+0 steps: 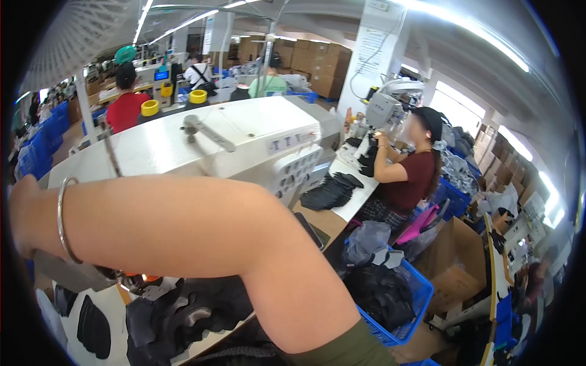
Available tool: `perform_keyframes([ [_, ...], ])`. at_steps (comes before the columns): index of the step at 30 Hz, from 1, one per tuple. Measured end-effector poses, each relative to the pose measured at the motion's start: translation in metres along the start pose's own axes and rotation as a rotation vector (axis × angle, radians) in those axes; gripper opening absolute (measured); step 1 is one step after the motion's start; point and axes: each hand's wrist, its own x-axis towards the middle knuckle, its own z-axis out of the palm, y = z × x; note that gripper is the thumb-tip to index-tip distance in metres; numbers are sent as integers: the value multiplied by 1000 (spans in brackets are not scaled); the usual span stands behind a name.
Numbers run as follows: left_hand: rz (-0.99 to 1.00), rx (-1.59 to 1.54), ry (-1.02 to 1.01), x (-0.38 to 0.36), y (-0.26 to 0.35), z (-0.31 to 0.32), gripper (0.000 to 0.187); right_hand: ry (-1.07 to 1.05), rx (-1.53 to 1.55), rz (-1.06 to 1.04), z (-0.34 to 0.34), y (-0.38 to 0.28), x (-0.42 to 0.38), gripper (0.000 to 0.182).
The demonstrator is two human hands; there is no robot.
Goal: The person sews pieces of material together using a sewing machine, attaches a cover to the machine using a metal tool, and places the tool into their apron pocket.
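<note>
My right arm, with an olive sleeve and a metal bangle (61,219), stretches across the view in front of a white sewing machine (152,143). My right hand (25,213) is at the far left edge, beside the left end of the machine head; its fingers are blurred and cut off by the dark rim. Below the forearm, black cut pieces (159,320) lie heaped on the white work table (67,305). A neat stack of black pieces (94,326) rests to their left. My left hand is out of the picture.
Yellow thread cones (198,96) stand behind the machine. On the right, a person in a dark red shirt (421,177) works at another machine (384,110). A blue basket (421,293) of black pieces and a cardboard box (455,259) stand on the floor at right.
</note>
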Motion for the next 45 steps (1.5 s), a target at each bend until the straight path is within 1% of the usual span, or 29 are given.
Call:
perform_keyframes([
  [2,-822,-513,-20,-14,-4,-6,29,36,64,-63,0,-3,0,40],
  [4,-398,-181,-101,-74,-56,5,14,70,184,-98,-19,3,-28,45],
  [5,-688,-291,-339,-60,-50,-10,21,5,247,2,-38,2,-48,48],
  [6,-814,-458,-378,-23,-15,-19,17,-41,234,-4,-53,2,-65,49],
  [8,-943,-732,-397,-4,2,-32,19,-46,275,-2,-46,1,-54,42],
  [9,-996,-1026,-265,1,11,-37,24,69,227,-101,-39,2,-48,29],
  [10,-1005,-1146,-235,8,14,-44,26,26,111,-134,-42,1,-50,28],
  [12,-844,-707,-400,9,5,-43,20,36,174,-225,-53,5,-63,27],
  [13,-782,-765,-365,7,5,-38,16,21,220,-236,-52,5,-62,26],
  [15,-705,-759,-201,-1,9,-28,11,-59,-100,-228,-40,0,-34,20],
  [16,-655,-691,-103,-6,14,-25,10,-58,-76,-244,-42,-3,-39,20],
  [17,-672,-679,-118,-10,18,-24,10,-95,104,-171,-52,0,-54,21],
  [19,-171,-80,-1,-15,24,-23,8,-139,283,-96,-66,7,-65,23],
  [20,-175,-82,-4,-15,23,-23,8,-178,309,-123,-69,8,-67,21],
  [22,193,165,44,-16,18,-25,14,-228,341,-152,-74,-1,-68,20],
  [24,199,173,59,-15,20,-25,8,-232,295,54,-79,-16,-73,21],
  [26,277,193,35,-11,19,-28,19,-301,377,6,-83,-3,-75,23],
  [28,204,178,54,-13,7,-29,11,-181,354,-98,-78,-9,-71,28],
  [29,-28,154,105,-14,3,-33,9,-210,268,92,-83,-21,-72,35],
  [30,-257,129,157,-14,0,-39,9,-217,259,88,-91,-28,-78,35],
  [31,-375,97,124,-17,-4,-50,10,-183,273,92,-100,-31,-83,40],
  [32,-382,98,131,-33,-13,-59,10,-148,287,97,-104,-34,-91,46],
  [34,-763,-184,-284,-82,-31,-65,5,59,-16,-122,-98,-40,-121,54],
  [36,-876,-308,-515,-131,-15,-55,10,357,-35,-315,-80,-8,-133,26],
  [38,-946,-314,-705,-180,11,-35,10,345,-134,-248,-78,-19,-176,31],
  [40,-1269,-587,-645,-219,46,-8,12,385,-138,-171,-64,-41,-216,34],
  [42,-1320,-574,-602,-248,71,19,14,481,-13,-109,-33,-64,-260,34],
  [44,-1345,-519,-539,-275,89,44,15,402,233,-327,-1,-64,-287,23],
  [45,-1233,-367,-572,-280,97,50,16,312,347,-345,17,-67,-296,22],
])
